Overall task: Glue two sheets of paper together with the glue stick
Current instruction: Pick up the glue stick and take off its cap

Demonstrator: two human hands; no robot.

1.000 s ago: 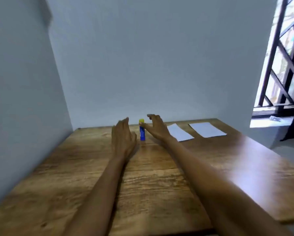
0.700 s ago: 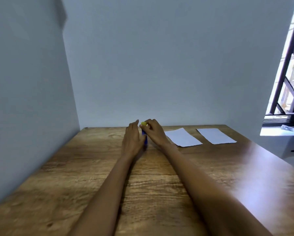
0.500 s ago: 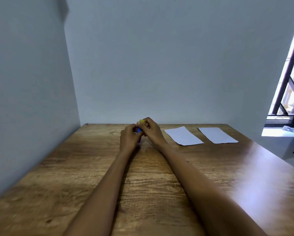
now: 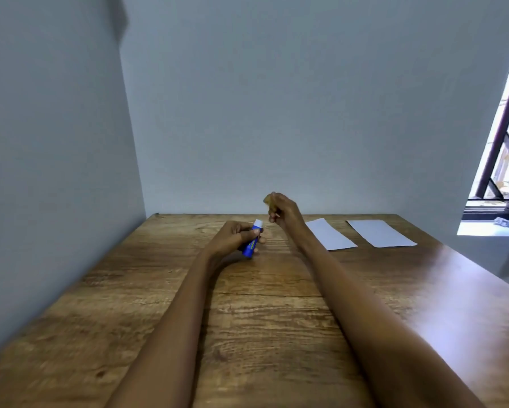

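Head view looks down along both my forearms onto the wooden counter (image 4: 277,334). My left hand (image 4: 232,238) has its fingers curled round the blue glue stick (image 4: 251,241), holding it tilted just above the wood, far from me and near the grey wall (image 4: 277,98). The stick's white top (image 4: 258,222) is bare and points up and away from me. My right hand (image 4: 282,212) is raised a little higher and just to the right, apart from the stick, with the fingers bunched and pinching the yellow cap (image 4: 268,199) at their tips; the cap is blurred. Right of that hand, two white sheets of paper lie flat on the counter, side by side and apart from each other: the nearer sheet (image 4: 331,235) sits just beyond my right wrist, the farther sheet (image 4: 380,233) towards the counter's right edge. At the right border, dark window bars (image 4: 506,128) stand before bright daylight.
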